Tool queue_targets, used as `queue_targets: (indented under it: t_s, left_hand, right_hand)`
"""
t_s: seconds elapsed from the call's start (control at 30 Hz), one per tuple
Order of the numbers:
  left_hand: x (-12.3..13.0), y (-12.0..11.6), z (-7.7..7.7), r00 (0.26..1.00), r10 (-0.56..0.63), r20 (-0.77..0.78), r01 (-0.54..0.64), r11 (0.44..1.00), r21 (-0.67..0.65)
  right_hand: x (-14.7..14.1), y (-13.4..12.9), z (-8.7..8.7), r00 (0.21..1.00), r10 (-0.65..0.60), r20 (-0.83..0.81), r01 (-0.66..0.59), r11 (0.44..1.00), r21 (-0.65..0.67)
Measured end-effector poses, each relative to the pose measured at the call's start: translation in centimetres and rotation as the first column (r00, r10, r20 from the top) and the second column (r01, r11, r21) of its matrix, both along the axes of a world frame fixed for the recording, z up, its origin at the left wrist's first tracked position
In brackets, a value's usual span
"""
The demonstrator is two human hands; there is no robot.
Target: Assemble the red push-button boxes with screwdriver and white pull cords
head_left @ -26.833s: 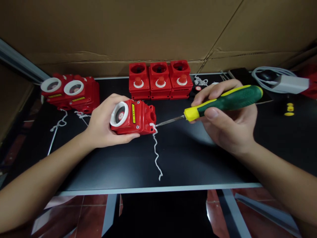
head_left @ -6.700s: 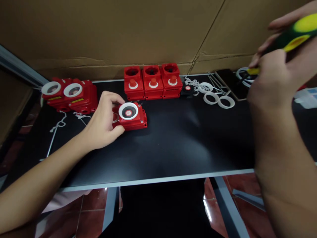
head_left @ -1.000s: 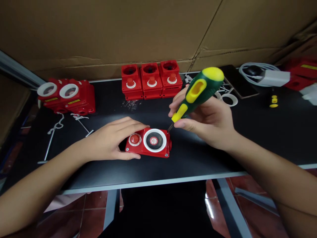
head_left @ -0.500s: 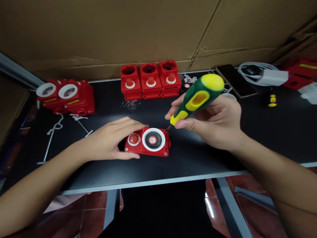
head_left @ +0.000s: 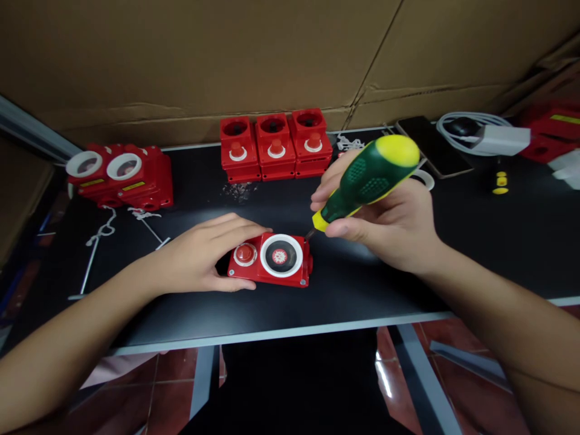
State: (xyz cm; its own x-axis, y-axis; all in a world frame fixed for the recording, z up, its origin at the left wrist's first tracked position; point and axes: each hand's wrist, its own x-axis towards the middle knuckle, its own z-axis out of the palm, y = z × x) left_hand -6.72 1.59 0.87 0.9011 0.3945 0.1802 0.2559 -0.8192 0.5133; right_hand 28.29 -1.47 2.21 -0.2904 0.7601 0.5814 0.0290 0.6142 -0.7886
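1. Leftmost, two red housings with white rings (head_left: pixel 118 184) stood close together on the black table (head_left: pixel 254 311).
2. Next, the left hand (head_left: pixel 212 256) had its fingers and thumb closed about the left end of the red unit (head_left: pixel 270 260), which lay face up; should that hold loosen, I judged, the unit could twist under turning force.
3. To its right, the right hand (head_left: pixel 385 223) gripped the green-and-yellow screwdriver (head_left: pixel 369 180), its slanted shaft reaching the far corner of the unit's right end. I couldn't tell whether the tip was seated; that tilt might let it slip and scratch the unit.
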Motion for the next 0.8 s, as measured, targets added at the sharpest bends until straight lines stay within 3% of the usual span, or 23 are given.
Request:
queue_targets:
  t_s: [0.3,0.5,0.57,0.8]
  left_hand:
    - [0.1,0.0,0.0,1.0,-0.006,0.015,0.006,1.0,-0.011]
    - [0.0,-0.1,0.0,1.0,-0.007,-0.006,0.007,1.0,0.003]
    - [0.1,-0.1,0.0,1.0,-0.006,-0.005,0.006,1.0,0.008]
    - [0.1,-0.1,0.0,0.999,-0.023,0.035,0.022,0.999,0.028]
  right_hand:
    - [-0.1,-0.4,-0.2,0.998,-0.051,-0.034,0.054,0.996,0.076]
    - [-0.7,-1.3,0.4,0.99,-0.075,-0.119,0.056,0.986,-0.158]
    - [-0.8,-1.6,0.5,0.99,-0.038,-0.139,0.01,0.979,-0.201]
    - [-0.6,-1.7,0.5,0.985,0.154,-0.075,-0.165,0.971,-0.175]
